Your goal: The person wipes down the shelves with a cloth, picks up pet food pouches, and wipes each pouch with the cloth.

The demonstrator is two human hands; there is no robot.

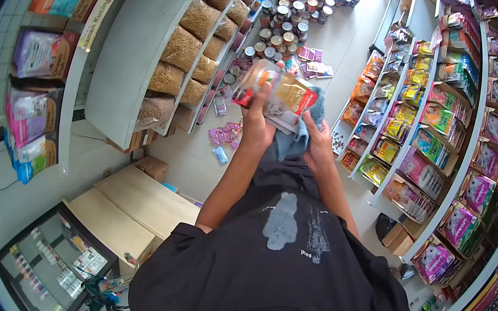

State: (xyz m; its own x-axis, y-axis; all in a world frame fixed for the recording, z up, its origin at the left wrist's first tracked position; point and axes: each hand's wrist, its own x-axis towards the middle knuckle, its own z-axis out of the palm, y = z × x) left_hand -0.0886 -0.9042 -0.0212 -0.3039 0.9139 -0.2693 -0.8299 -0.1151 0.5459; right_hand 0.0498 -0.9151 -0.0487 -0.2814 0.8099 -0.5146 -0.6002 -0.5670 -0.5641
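Note:
My left hand (256,119) grips several red and gold pouches (287,95), its thumb lying across their front. At the right edge of the pouches is my right hand (320,142), closed around a blue-grey cloth (315,111) that hangs beside and below them. The pouches are held in front of my chest, above the floor. How many there are cannot be made out.
Many stacked cans (291,17) stand on the floor ahead, with loose purple pouches (224,134) nearer on the left. Shelves of bagged kibble (181,51) rise at left. Racks of colourful pouches (441,111) line the right. A cardboard box (152,168) sits lower left.

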